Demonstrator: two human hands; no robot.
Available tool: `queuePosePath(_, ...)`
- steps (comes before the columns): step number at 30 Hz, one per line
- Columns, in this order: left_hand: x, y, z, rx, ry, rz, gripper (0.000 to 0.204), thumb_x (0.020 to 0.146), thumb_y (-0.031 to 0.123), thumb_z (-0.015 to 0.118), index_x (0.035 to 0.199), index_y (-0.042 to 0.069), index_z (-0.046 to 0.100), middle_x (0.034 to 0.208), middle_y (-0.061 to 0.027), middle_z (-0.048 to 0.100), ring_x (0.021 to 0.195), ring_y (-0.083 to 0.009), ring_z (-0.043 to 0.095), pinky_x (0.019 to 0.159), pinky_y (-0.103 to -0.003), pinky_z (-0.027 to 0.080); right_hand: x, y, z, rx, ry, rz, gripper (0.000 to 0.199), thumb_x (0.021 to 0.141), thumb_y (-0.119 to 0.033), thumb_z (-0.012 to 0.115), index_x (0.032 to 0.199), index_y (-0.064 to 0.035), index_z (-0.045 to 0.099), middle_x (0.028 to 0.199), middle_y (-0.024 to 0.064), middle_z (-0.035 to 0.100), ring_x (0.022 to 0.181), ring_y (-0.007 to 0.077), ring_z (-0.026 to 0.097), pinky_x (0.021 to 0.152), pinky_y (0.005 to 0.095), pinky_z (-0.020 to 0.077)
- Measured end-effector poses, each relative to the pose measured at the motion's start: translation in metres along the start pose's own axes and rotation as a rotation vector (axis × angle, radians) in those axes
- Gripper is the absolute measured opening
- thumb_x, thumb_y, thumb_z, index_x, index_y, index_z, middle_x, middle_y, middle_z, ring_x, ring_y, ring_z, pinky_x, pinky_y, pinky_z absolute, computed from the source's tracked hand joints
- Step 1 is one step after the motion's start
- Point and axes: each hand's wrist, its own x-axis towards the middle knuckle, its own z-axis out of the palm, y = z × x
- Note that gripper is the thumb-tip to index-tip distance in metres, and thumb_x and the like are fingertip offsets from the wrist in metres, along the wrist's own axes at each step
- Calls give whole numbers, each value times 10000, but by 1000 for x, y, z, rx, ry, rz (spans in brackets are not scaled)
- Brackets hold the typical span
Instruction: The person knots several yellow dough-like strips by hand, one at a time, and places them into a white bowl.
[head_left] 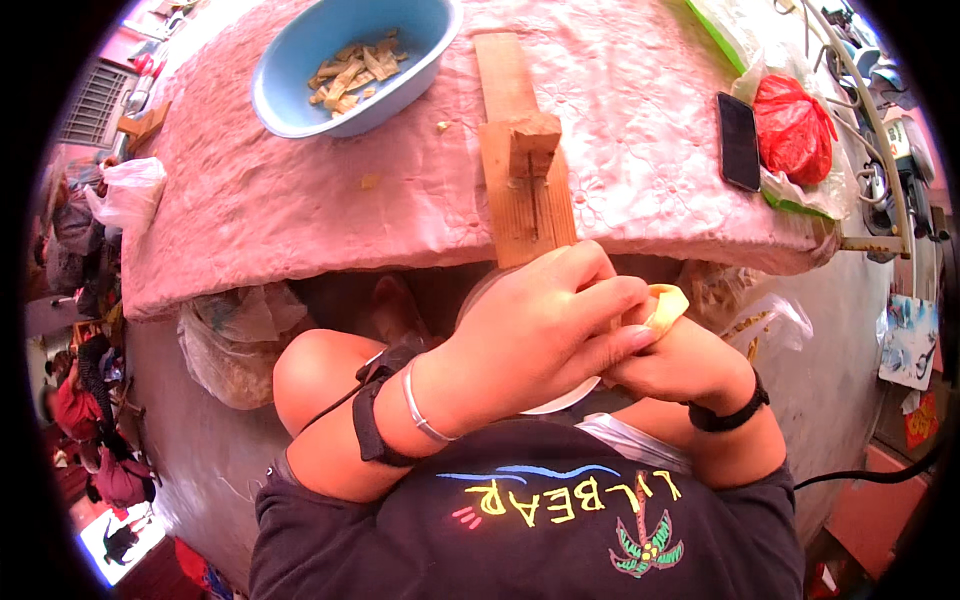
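Note:
My left hand [555, 318] reaches across in front of my body, its fingers closed and its fingertips at a pale yellow folded strip [667, 308]. My right hand [685, 362] holds that strip from the other side, with its fingers closed under it. What the strip is made of I cannot make out, and the fingers hide part of it. Just beyond my hands, a wooden plank [515, 215] sticks out over the table's front edge. A wooden block [535, 143] with a dark slit below it stands on the plank. Part of a white rim [565, 397] shows under my hands.
A blue basin [275, 115] with several pale strips [350, 75] stands on the pink-covered table [400, 215]. At the right lie a black phone [739, 142] and a red plastic bag [792, 130]. A filled clear bag [240, 345] sits below the table's left side.

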Motion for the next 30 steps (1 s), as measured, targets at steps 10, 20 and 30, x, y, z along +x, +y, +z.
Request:
queuePosePath(10, -6, -14, -33, -53, 211, -299, 74, 859, 65, 713, 859, 21, 654, 696, -75, 605, 609, -146, 584, 571, -288, 469, 18, -4, 6, 329, 139, 44, 214, 1032, -201, 517, 1050, -17, 625, 852, -3, 599, 792, 56, 543, 692, 251, 468)
queuePosePath(20, -14, -34, -19, -511, 209, -193, 225, 914, 75, 602, 1123, 18, 541, 1049, -71, 570, 961, -136, 554, 843, -276, 452, 24, -8, 7, 709, 439, -169, 155, 962, -110, 633, 1092, -29, 612, 981, 0, 650, 889, 67, 600, 806, 232, 489)
queuePosePath(30, -3, -26, -20, -854, 83, -205, 255, 932, 96, 574, 1149, 42, 452, 1206, -119, 500, 1140, -183, 499, 1022, -361, 391, 27, -1, 24, 573, 519, -332, 126, 934, -18, 645, 1046, -40, 591, 1007, 26, 618, 947, 70, 574, 825, 233, 476)
